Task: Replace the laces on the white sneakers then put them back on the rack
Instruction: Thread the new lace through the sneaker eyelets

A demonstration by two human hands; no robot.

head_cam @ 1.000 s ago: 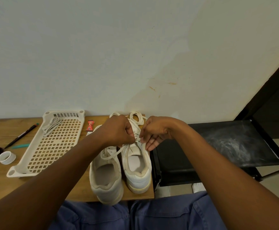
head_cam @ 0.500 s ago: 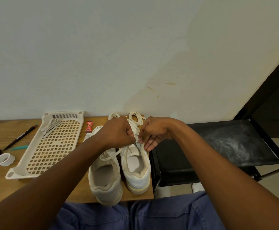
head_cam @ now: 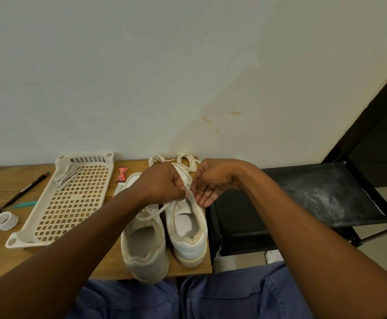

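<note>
Two white sneakers stand side by side, heels toward me, on the wooden table (head_cam: 1,256): the left sneaker (head_cam: 145,247) and the right sneaker (head_cam: 187,231). My left hand (head_cam: 162,183) pinches a white lace (head_cam: 155,214) over the right sneaker's tongue; the lace trails across the left sneaker. My right hand (head_cam: 211,183) hovers beside it, palm turned up, fingers loosely spread, holding nothing. Two coiled laces (head_cam: 187,161) lie behind the shoes.
A cream perforated rack tray (head_cam: 72,203) with a grey lace bundle (head_cam: 67,174) sits left. A pen (head_cam: 26,189), tape roll (head_cam: 5,221) and small red packet (head_cam: 122,173) lie nearby. A black shoe rack shelf (head_cam: 314,199) stands right of the table.
My right hand has let go of the lace and opened, palm up. My left hand keeps its pinch on the lace at the same spot.
</note>
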